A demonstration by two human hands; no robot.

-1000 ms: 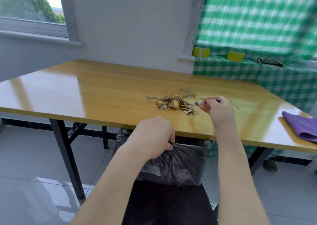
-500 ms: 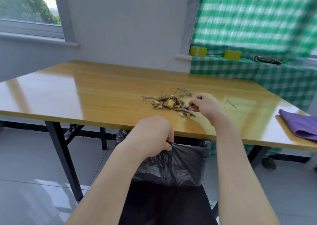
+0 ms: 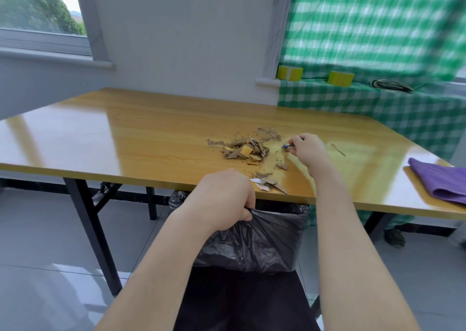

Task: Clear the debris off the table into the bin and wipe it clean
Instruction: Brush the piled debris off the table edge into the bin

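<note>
A heap of torn brown cardboard scraps [image 3: 245, 149] lies on the yellow wooden table [image 3: 131, 139]. A few scraps [image 3: 268, 184] sit at the table's front edge, with fine crumbs trailing between them and the heap. My right hand [image 3: 306, 151] rests on the table just right of the heap and pinches a small blue object [image 3: 286, 146]. My left hand [image 3: 224, 198] grips the rim of the black bin bag [image 3: 259, 242], held right under the front edge. A folded purple cloth [image 3: 440, 182] lies at the table's right end.
A thin stray sliver [image 3: 338, 150] lies right of my right hand. Behind the table, a green checked cloth [image 3: 378, 103] covers a ledge with two yellow tape rolls [image 3: 290, 73] and a coiled cable [image 3: 392, 86]. Black table legs [image 3: 93, 229] stand on the grey tiled floor.
My right hand swept into the heap and back to its right side. Some scraps and crumbs now lie at the front edge above the bag. My left hand keeps its grip.
</note>
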